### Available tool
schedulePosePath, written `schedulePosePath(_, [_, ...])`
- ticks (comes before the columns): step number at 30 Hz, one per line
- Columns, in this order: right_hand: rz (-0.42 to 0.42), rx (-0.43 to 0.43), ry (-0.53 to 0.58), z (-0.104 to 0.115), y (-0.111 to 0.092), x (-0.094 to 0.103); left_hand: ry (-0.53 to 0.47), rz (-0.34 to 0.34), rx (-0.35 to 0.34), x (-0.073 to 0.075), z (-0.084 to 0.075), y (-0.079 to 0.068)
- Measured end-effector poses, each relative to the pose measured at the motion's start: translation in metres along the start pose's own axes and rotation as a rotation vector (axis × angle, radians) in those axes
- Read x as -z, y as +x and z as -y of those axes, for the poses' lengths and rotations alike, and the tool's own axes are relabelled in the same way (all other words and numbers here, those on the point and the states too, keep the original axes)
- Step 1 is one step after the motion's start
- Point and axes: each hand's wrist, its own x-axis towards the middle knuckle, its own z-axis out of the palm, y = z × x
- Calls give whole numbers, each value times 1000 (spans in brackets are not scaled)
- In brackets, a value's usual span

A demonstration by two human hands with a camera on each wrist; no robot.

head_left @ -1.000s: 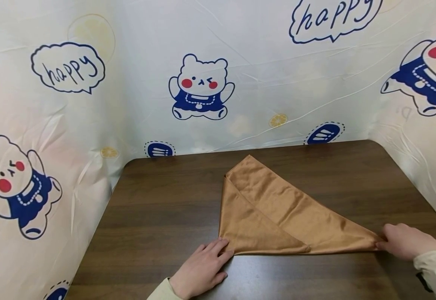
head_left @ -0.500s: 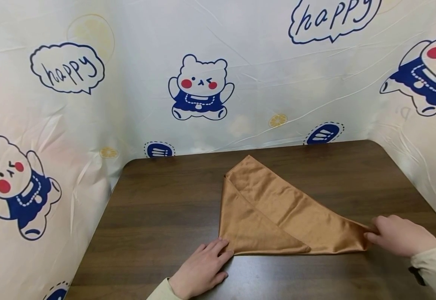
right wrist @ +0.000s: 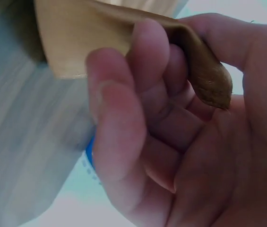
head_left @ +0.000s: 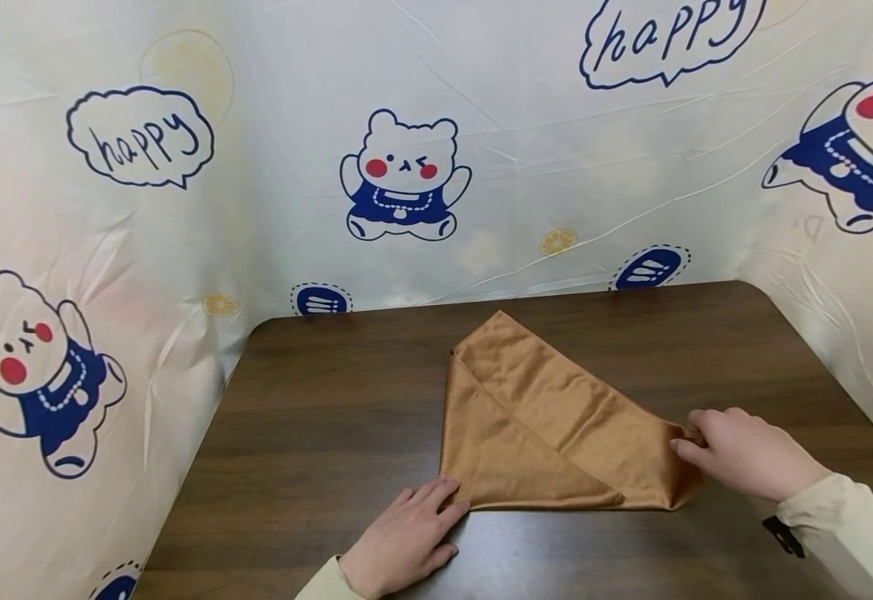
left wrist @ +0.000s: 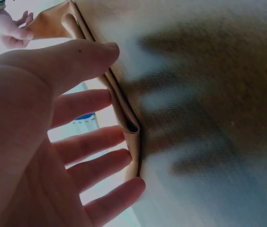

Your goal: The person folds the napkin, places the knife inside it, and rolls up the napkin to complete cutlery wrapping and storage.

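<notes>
"Spatially, where is the cloth (head_left: 541, 433)?"
"On the worktop (head_left: 316, 417), left of the right hand (head_left: 751, 450), whose fingers pinch its raised right tip; the left hand (head_left: 406, 537), fingers spread, touches its near left corner"

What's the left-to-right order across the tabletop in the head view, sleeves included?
Left sleeve → left hand → folded brown cloth → right hand → right sleeve.
</notes>
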Motion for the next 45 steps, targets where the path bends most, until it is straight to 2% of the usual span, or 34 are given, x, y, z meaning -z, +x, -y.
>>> schedulePosePath(6, [-105,50,3,22,9,6,3,-9,2,-2,1,1])
schedulePosePath(11, [-148,85,9,37,13,11,0,-3,7,-1,1,2])
schedulePosePath(24, [-220,111,19,67,10,30,19,-60,-4,-2,3,0])
schedulePosePath(32, [-255,149,17,79,8,39,48,-126,7,-1,5,-2])
schedulePosePath(45, [-269,197,17,106,15,31,25,-132,6,-3,8,-3])
